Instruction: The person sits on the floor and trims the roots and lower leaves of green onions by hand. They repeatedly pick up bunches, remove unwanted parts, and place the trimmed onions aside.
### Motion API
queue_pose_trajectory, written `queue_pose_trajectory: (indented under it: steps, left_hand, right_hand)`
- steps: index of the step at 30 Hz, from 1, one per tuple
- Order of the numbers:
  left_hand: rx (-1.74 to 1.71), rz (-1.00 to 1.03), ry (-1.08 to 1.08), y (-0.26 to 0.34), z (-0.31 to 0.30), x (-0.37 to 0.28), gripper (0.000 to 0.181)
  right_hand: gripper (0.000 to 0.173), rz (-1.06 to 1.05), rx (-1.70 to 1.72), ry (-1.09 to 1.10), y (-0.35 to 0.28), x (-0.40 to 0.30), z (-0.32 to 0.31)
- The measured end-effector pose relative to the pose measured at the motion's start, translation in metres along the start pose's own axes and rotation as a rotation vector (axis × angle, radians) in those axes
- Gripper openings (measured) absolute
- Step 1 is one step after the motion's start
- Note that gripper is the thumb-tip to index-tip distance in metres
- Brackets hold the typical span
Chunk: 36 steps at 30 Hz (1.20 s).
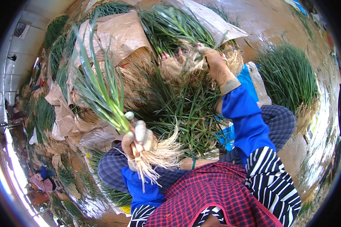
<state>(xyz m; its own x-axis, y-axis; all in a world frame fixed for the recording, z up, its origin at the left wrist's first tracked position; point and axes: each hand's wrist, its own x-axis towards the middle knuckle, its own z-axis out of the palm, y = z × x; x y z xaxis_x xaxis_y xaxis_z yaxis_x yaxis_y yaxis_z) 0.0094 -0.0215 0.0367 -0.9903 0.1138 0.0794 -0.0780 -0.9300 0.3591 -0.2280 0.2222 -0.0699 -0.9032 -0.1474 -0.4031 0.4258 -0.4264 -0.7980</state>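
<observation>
Wearing a pale glove, my left hand (139, 139) is closed round a bunch of green onions (109, 105), leaves up to the left and long pale roots hanging to the lower right. My right hand (217, 62), in a tan glove, reaches forward to another green onion bunch (182, 27) and grips it near its roots. The fingertips there are partly hidden by roots. Between my crossed legs lies a loose heap of green leaves and stalks (187, 124).
A woven sack (116, 34) covers rooted bundles ahead on the left. A large bundle of green onions (287, 73) stands at the right, beside a blue and white sack (248, 79). More bundles line the left side, where another person (41, 181) sits farther off.
</observation>
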Motion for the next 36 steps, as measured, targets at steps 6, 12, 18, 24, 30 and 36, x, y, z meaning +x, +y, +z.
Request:
queue_pose_trajectory:
  steps: [6, 12, 18, 24, 30, 36]
  left_hand:
    - [-0.057, -0.223, 0.148, -0.052, -0.015, 0.02, 0.024]
    - [0.054, -0.269, 0.39, -0.06, -0.04, 0.018, 0.023]
    - [0.137, -0.382, 0.399, -0.059, -0.031, 0.03, 0.013]
    - [0.452, -0.311, 0.535, -0.049, -0.045, 0.027, 0.023]
    - [0.516, -0.416, 0.522, -0.057, -0.054, 0.023, 0.027]
    - [0.458, -0.407, 0.524, -0.052, -0.065, 0.012, 0.025]
  right_hand:
    - [0.023, -0.11, -1.144, -0.032, 0.095, -0.055, -0.123]
    - [0.033, -0.483, -1.584, -0.021, 0.076, -0.064, -0.089]
    - [0.036, -0.256, -1.405, 0.328, 0.028, -0.006, -0.067]
    - [0.02, -0.734, -1.293, 0.188, 0.063, -0.131, 0.012]
    - [0.021, -0.556, -1.439, -0.357, 0.076, -0.188, 0.038]
    - [0.023, -0.417, -1.441, -0.108, 0.074, -0.108, -0.026]
